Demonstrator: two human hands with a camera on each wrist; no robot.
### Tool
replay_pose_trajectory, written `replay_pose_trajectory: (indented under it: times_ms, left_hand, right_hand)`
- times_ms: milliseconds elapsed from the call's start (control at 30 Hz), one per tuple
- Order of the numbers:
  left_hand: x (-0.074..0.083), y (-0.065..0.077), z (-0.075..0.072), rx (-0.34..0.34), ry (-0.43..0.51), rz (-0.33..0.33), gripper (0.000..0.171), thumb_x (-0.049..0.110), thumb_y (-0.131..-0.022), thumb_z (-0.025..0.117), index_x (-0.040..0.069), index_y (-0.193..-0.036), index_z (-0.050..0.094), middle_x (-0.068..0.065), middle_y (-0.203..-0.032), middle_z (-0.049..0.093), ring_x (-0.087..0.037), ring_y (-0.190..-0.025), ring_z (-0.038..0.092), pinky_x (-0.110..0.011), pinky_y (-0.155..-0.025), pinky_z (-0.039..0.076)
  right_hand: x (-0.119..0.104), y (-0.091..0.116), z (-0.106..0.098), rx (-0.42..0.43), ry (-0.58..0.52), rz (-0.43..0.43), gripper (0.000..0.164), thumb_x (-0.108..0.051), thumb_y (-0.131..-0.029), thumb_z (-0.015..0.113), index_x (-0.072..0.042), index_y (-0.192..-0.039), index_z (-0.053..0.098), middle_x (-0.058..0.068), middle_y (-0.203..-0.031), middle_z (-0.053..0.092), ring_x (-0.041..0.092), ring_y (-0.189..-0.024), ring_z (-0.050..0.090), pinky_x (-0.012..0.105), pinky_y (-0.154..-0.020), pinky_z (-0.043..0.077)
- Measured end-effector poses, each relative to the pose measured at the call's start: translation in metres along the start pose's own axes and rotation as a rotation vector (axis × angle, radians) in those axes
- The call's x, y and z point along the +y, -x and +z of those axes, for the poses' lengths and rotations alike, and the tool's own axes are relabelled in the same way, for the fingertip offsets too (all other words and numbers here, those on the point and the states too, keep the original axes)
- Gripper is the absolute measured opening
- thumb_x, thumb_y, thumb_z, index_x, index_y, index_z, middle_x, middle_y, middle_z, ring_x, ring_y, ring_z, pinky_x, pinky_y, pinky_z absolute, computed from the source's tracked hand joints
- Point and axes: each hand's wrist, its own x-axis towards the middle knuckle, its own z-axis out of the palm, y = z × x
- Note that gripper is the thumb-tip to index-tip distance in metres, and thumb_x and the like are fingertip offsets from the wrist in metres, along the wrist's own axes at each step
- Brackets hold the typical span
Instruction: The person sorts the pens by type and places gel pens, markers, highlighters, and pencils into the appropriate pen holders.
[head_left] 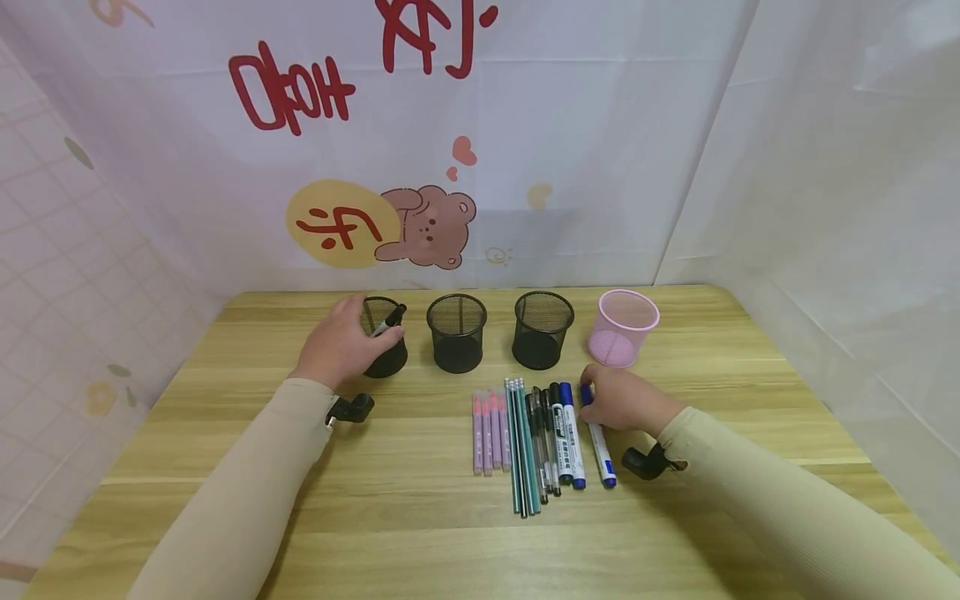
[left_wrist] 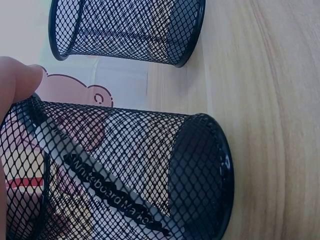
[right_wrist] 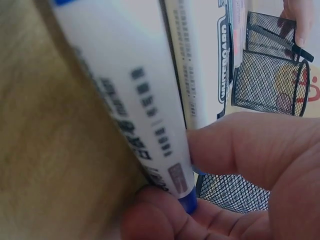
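My left hand (head_left: 341, 343) is at the leftmost black mesh cup (left_wrist: 145, 135), its thumb (left_wrist: 22, 80) by the rim. A black whiteboard marker (left_wrist: 95, 175) leans inside that cup, its cap above the rim in the head view. The left fingertips are mostly hidden; no curl around the marker shows. My right hand (head_left: 618, 397) pinches a blue-capped whiteboard marker (right_wrist: 130, 100) near one end, between thumb and fingers. That marker lies slanted just right of a row of pens, beside another blue marker (head_left: 572, 437).
Two more black mesh cups (head_left: 457, 333) (head_left: 543, 332) and a pink mesh cup (head_left: 622, 329) stand along the back. The row holds pink-purple highlighters (head_left: 489, 437), pencils (head_left: 522, 458), black pens (head_left: 543, 450) and a black marker (head_left: 560, 442). White curtains (head_left: 585, 150) hang behind the table.
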Motion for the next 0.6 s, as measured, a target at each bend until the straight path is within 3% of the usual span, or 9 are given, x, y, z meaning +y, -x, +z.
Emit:
replay_pose_trajectory:
  times_ms: [367,600]
  left_hand:
    - [-0.0009,-0.0006,0.0003,-0.005,-0.008,0.001,0.1,0.069,-0.094,0.06,0.006,-0.165,0.028,-0.022,-0.166,0.038,-0.048,-0.147,0.044,-0.067,-0.117,0.04]
    - [-0.0009,-0.0007,0.0004,-0.005,-0.012,0.0,0.101,0.069,-0.094,0.06,0.005,-0.165,0.027,-0.023,-0.166,0.037,-0.048,-0.148,0.042,-0.067,-0.118,0.039]
  right_hand:
    - [0.0005,0.0008,0.001,0.031,-0.018,-0.01,0.049,-0.017,-0.084,0.078,0.003,-0.125,0.06,0.009,-0.092,0.067,0.024,-0.082,0.062,0.04,-0.077,0.054]
    - [-0.0006,0.0014,-0.0002,0.05,-0.034,-0.016,0.048,-0.018,-0.083,0.079,0.001,-0.123,0.06,0.007,-0.086,0.065,0.024,-0.079,0.06,0.037,-0.071,0.05]
